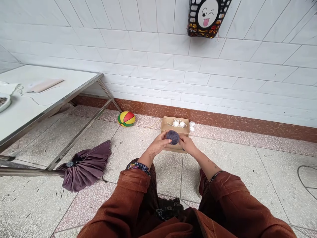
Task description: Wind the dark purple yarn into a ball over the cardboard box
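Observation:
My left hand (159,144) is wrapped round a grey-purple ball of yarn (172,137), with the thumb in front of it. At the ball's right edge, the fingers of my right hand (187,144) are pinched together against the yarn; a loose strand between them is too small to make out. Below the ball, an open cardboard box (164,123) stands on the floor, partly covered by my hands. Inside its far end lie two white balls of yarn (178,123) with loose strands. Small white balls (192,126) rest just outside the box's right side.
A multicoloured ball (126,118) lies left of the box by the wall. Farther left are a white table (49,96) with metal legs and a folded purple umbrella (85,168). A black basket (208,16) hangs on the wall. Dark cable (300,177) lies at right.

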Demonstrator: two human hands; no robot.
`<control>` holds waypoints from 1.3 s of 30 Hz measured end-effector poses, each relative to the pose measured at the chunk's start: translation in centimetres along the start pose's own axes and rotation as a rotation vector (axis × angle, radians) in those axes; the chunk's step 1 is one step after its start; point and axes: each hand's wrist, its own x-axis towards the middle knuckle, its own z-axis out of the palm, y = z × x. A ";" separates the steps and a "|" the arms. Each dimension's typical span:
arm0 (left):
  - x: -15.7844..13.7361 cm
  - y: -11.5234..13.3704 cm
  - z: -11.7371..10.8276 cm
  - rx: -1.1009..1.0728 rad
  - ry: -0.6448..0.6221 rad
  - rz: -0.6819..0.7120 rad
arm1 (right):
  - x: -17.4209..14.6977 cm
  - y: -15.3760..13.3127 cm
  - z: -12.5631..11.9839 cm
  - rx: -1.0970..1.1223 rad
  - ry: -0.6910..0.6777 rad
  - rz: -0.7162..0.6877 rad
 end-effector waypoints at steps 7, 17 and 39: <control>1.1 -0.8 -0.8 0.112 0.260 0.041 | -1.2 -1.9 0.4 -0.043 -0.245 -0.224; 0.9 -1.7 -0.5 0.589 0.172 0.071 | -1.2 -4.7 -2.5 0.044 -0.047 -0.303; 1.2 -1.3 -1.5 0.571 0.318 0.078 | -1.2 -2.5 0.1 -0.046 -0.237 -0.204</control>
